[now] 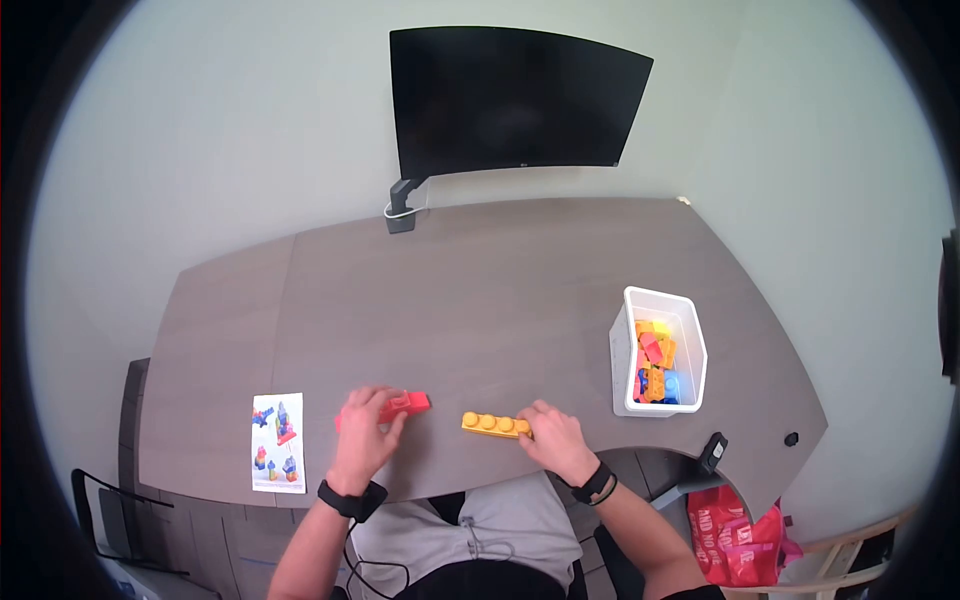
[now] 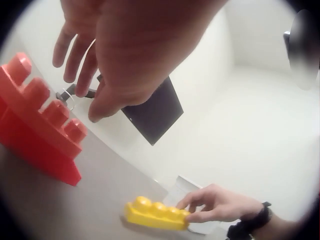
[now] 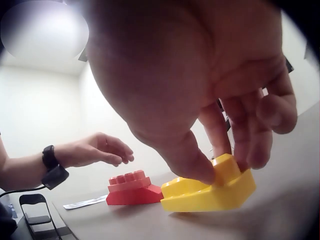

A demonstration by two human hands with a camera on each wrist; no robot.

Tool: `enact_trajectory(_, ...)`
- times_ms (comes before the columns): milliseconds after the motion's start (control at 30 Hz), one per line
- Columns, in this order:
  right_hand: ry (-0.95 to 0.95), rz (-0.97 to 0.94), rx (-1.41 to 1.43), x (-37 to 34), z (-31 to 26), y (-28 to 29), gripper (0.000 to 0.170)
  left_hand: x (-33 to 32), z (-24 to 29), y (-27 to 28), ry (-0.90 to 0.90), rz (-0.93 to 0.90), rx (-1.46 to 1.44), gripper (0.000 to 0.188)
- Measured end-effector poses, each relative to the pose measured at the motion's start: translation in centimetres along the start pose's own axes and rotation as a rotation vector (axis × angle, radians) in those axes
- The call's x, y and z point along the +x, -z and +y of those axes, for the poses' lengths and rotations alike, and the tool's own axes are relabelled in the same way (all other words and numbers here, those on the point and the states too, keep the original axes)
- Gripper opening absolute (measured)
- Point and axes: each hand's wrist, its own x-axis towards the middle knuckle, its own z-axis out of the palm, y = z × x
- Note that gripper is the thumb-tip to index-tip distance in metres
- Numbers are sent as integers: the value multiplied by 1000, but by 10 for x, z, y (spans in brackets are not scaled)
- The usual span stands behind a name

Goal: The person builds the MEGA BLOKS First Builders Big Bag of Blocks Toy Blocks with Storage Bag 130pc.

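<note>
A long yellow toy building brick [image 1: 488, 424], with a row of studs along its top, lies near the desk's front edge. My right hand [image 1: 558, 440] pinches its right end between thumb and fingers, as the right wrist view shows up close. To the left is a red block stack [image 3: 129, 195]: a studded brick on top of a darker red base with slanted ends. My left hand [image 1: 365, 440] hovers just above this stack, its fingers loosely extended and holding nothing. From the head view, that hand covers part of the red stack.
On the left lies a sheet [image 1: 278, 445] with pictures of colourful block models. A white bin [image 1: 622, 365] of mixed bricks stands at the right. A small black device [image 1: 712, 452] sits near the desk's curved edge. Behind the desk hangs a monitor [image 1: 515, 100] on an arm.
</note>
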Motion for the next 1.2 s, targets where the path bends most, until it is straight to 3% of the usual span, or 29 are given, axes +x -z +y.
enact_trajectory(167,-4,-14,-32,-6,6,-2,27,-4,21,-16,-103,-101,-118,28)
enact_trajectory(233,-144,210,74,-29,4,47,34,-5,26,-18,-89,-115,-108,28)
enact_trajectory(300,-326,575,18,-48,30,86,43,-5,25,-10,-90,-41,-96,28)
enact_trajectory(333,-577,662,110,-53,50,109,49,-5,23,-7,-93,-5,-93,28)
enact_trajectory(400,-688,913,-167,-73,134,125,56,-6,12,-3,-29,3,-83,27)
enact_trajectory(467,-951,824,-371,-83,194,119,52,-8,-3,1,12,33,-98,24)
enact_trajectory(533,-849,681,-46,-90,267,101,49,-10,-8,8,65,5,-129,25)
enact_trajectory(567,-792,605,110,-91,283,96,47,-10,-10,10,93,-9,-146,25)
enact_trajectory(633,-726,669,142,-87,279,96,40,-12,-10,14,72,7,-139,24)
enact_trajectory(767,-475,851,181,-54,214,116,23,-13,-9,15,10,30,-121,24)
enact_trajectory(867,-262,824,85,-17,156,127,18,-3,11,8,-62,-20,-124,29)
enact_trajectory(900,-333,721,29,-8,140,127,22,2,15,2,-37,-90,-166,33)
enact_trajectory(967,-283,619,-178,10,107,122,24,14,17,-21,14,-227,-252,41)
enact_trajectory(1033,-212,581,-230,23,90,110,23,24,17,-60,82,-333,-429,67)
enact_trajectory(1100,-138,557,-265,35,80,97,23,43,31,-85,268,-523,-535,98)
enact_trajectory(1200,-34,547,-323,49,68,75,19,52,23,-138,115,-478,-304,114)
